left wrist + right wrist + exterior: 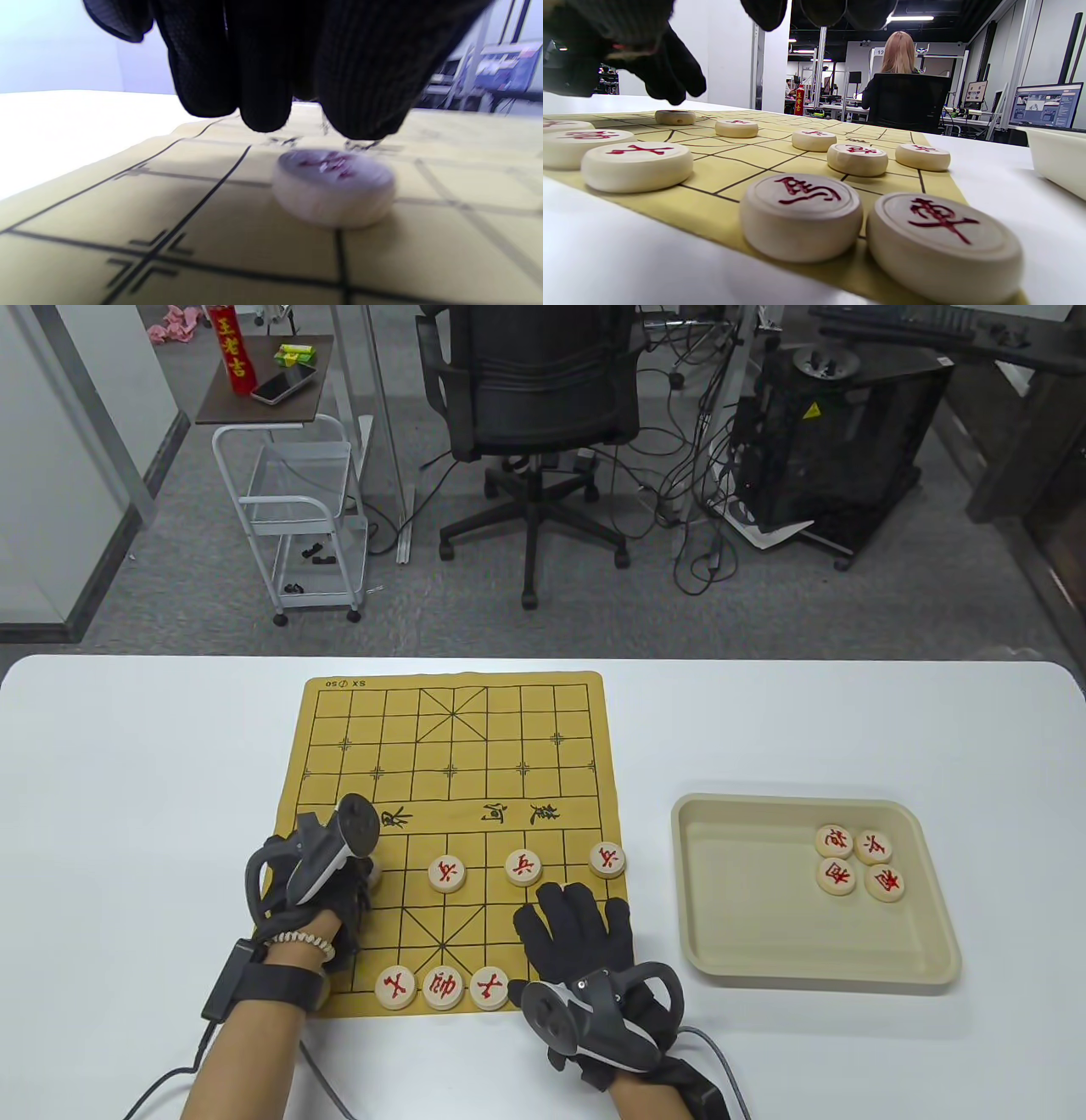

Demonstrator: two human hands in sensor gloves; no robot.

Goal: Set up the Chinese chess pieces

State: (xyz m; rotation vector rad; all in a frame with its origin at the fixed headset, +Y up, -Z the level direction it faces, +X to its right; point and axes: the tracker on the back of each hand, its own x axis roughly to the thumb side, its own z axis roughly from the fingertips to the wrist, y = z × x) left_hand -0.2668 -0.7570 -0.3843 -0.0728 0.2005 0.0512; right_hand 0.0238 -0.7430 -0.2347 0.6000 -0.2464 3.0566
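Observation:
The yellow chess board mat [450,746] lies mid-table. Three round wooden pieces with red characters [523,867] stand in a row on its near half, and three more [443,986] stand along its near edge. My left hand [369,872] is over the board's left side; in the left wrist view its fingertips [263,114] hang just above a piece [333,186] that lies on a line crossing. My right hand [577,916] is spread flat and empty over the board's near right. The right wrist view shows two pieces [801,216] below it at the near edge.
A beige tray [704,950] stands to the right of the board, with several red-character pieces [853,861] in its far right corner. Beyond the table's far edge are an office chair [534,432] and a white cart [288,517].

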